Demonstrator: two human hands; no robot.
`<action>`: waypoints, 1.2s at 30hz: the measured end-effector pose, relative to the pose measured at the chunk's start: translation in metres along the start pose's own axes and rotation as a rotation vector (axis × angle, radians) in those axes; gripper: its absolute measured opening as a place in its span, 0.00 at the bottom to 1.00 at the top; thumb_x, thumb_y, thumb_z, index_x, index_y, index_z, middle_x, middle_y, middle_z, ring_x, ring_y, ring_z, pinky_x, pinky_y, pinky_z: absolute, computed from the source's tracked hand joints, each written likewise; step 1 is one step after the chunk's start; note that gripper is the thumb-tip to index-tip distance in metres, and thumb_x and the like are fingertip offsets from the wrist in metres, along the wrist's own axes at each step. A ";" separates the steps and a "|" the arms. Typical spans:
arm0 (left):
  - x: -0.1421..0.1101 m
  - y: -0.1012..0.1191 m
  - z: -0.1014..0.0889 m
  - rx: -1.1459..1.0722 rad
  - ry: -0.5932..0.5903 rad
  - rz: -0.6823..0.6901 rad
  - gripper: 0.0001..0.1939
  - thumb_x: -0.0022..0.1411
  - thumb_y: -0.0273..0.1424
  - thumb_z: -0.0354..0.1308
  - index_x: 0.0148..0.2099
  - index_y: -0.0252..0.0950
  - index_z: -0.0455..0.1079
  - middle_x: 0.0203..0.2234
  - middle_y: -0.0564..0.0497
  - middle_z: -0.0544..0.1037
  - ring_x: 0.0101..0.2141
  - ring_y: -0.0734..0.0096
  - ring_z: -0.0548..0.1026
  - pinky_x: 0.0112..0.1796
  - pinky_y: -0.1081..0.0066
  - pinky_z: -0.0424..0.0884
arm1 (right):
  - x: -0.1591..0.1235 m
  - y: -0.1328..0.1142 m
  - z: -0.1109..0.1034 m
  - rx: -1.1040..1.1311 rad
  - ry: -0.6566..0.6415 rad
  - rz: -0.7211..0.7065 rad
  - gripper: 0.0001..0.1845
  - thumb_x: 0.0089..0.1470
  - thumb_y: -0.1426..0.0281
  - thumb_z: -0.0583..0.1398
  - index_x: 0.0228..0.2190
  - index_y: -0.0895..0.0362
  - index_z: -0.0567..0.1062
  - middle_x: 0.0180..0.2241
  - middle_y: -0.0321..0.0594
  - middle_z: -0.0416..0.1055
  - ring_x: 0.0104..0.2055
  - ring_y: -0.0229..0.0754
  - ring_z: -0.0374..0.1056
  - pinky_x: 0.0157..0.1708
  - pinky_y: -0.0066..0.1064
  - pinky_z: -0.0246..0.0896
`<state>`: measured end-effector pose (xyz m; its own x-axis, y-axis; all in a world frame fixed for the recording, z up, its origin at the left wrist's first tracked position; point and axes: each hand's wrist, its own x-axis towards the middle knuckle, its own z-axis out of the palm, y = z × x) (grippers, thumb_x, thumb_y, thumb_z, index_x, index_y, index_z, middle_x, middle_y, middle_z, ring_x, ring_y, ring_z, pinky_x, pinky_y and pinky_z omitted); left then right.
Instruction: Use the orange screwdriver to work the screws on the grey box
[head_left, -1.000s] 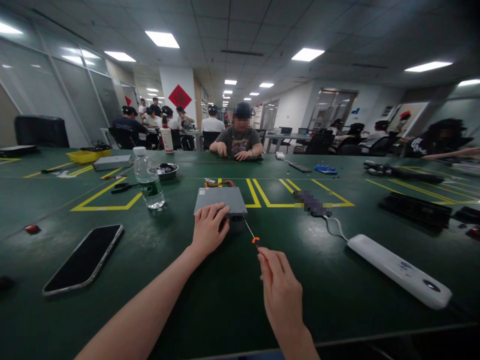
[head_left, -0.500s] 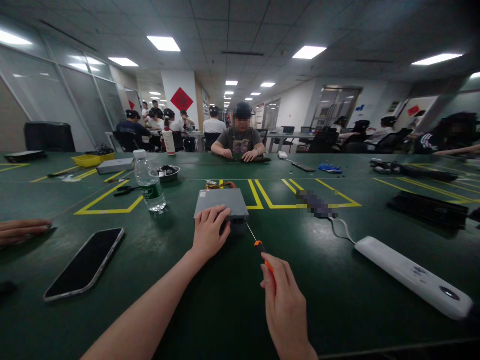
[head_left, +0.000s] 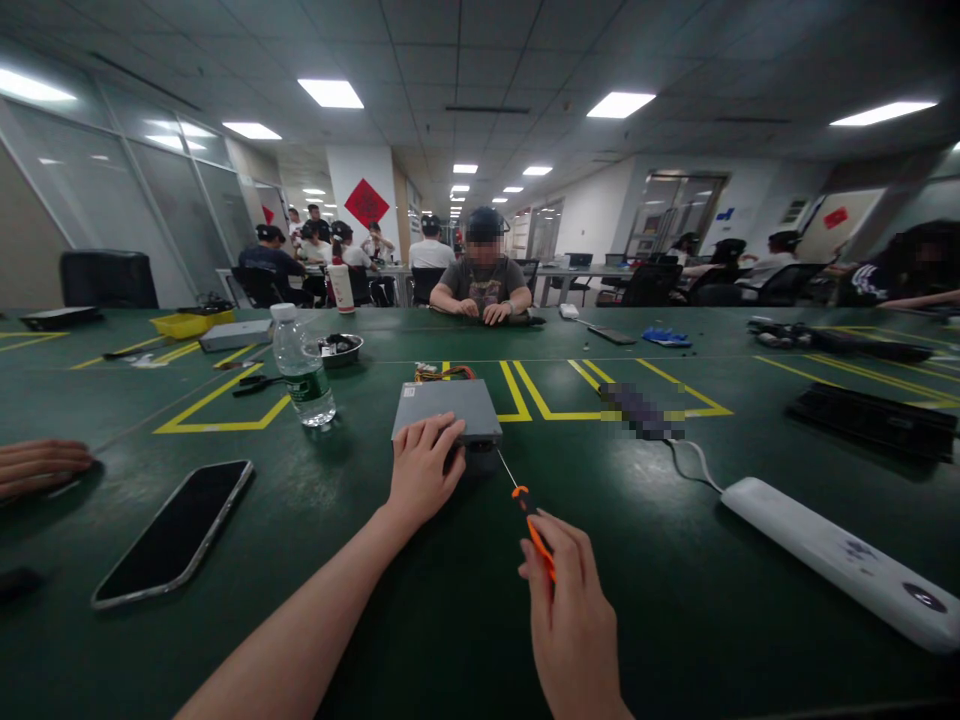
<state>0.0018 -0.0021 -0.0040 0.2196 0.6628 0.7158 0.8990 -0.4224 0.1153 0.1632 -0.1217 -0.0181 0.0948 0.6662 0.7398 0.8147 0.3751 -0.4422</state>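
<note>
A grey computer power supply (head_left: 450, 402) lies on the green table in front of me, with a bundle of coloured cables (head_left: 442, 372) at its far side. My left hand (head_left: 427, 460) grips its near left part, fingers over the top and thumb against the front face. In my right hand (head_left: 570, 580) is a screwdriver (head_left: 520, 494) with an orange and black handle, held between thumb and fingers. Its thin shaft points up and left to the lower right corner of the power supply's front. Whether the tip sits in a screw is too small to tell.
A phone (head_left: 176, 530) and a water bottle (head_left: 301, 375) stand to the left, near a metal bowl (head_left: 341, 350). Another person's hand (head_left: 41, 465) rests at the left edge. On the right lies a white power bank-like device (head_left: 840, 560) with a cable. A person (head_left: 484, 280) sits opposite.
My right hand has slid back along the screwdriver, so more of the handle shows. Another person's hand has come in at the left edge. The left hand stays on the power supply.
</note>
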 end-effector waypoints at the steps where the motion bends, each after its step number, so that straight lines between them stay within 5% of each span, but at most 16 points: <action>1: 0.000 0.000 0.000 0.001 0.001 -0.001 0.16 0.60 0.32 0.51 0.51 0.44 0.65 0.50 0.50 0.70 0.49 0.60 0.65 0.47 0.58 0.57 | 0.001 0.001 -0.003 0.000 -0.021 0.026 0.17 0.64 0.62 0.44 0.42 0.58 0.66 0.36 0.46 0.69 0.30 0.41 0.73 0.20 0.27 0.70; 4: 0.000 0.000 0.001 0.002 0.005 -0.002 0.17 0.60 0.32 0.51 0.52 0.45 0.65 0.50 0.50 0.70 0.48 0.59 0.65 0.47 0.58 0.57 | 0.001 -0.001 -0.005 0.019 -0.089 0.064 0.18 0.64 0.60 0.43 0.42 0.57 0.65 0.34 0.43 0.69 0.26 0.41 0.73 0.19 0.27 0.69; 9: 0.000 0.000 0.001 0.001 0.004 -0.004 0.16 0.60 0.32 0.51 0.51 0.44 0.65 0.50 0.50 0.70 0.48 0.60 0.65 0.47 0.58 0.57 | -0.001 -0.007 0.004 0.058 -0.060 0.017 0.17 0.63 0.64 0.44 0.47 0.58 0.62 0.47 0.54 0.61 0.36 0.44 0.72 0.26 0.30 0.72; 16: 0.000 0.000 0.001 -0.004 0.005 -0.007 0.16 0.60 0.33 0.51 0.51 0.45 0.65 0.49 0.50 0.71 0.48 0.60 0.65 0.47 0.58 0.57 | 0.003 -0.001 -0.003 0.069 0.015 -0.010 0.13 0.63 0.64 0.46 0.45 0.56 0.64 0.41 0.47 0.66 0.38 0.43 0.72 0.30 0.30 0.73; 24: 0.000 0.001 0.000 -0.002 -0.004 -0.009 0.16 0.60 0.32 0.51 0.51 0.44 0.64 0.50 0.50 0.70 0.49 0.60 0.65 0.47 0.58 0.56 | -0.004 -0.005 0.008 0.111 -0.114 0.015 0.17 0.63 0.65 0.43 0.48 0.57 0.63 0.50 0.54 0.59 0.36 0.43 0.72 0.27 0.30 0.73; 29: 0.000 0.000 0.001 0.005 -0.008 -0.008 0.16 0.60 0.33 0.51 0.51 0.44 0.64 0.50 0.50 0.70 0.49 0.60 0.65 0.47 0.58 0.56 | -0.007 -0.001 0.014 0.044 -0.025 -0.029 0.17 0.64 0.66 0.43 0.48 0.57 0.63 0.46 0.51 0.64 0.39 0.45 0.72 0.26 0.31 0.73; 36: 0.000 0.000 -0.001 0.002 -0.010 -0.006 0.16 0.61 0.33 0.50 0.51 0.44 0.64 0.50 0.50 0.70 0.49 0.60 0.65 0.48 0.58 0.56 | 0.004 -0.003 -0.005 0.065 -0.069 0.017 0.16 0.63 0.62 0.45 0.46 0.57 0.64 0.41 0.48 0.67 0.35 0.44 0.73 0.25 0.28 0.72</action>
<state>0.0017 -0.0026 -0.0036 0.2180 0.6719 0.7079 0.9011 -0.4171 0.1184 0.1635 -0.1235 -0.0115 0.0673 0.7148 0.6961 0.7742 0.4027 -0.4883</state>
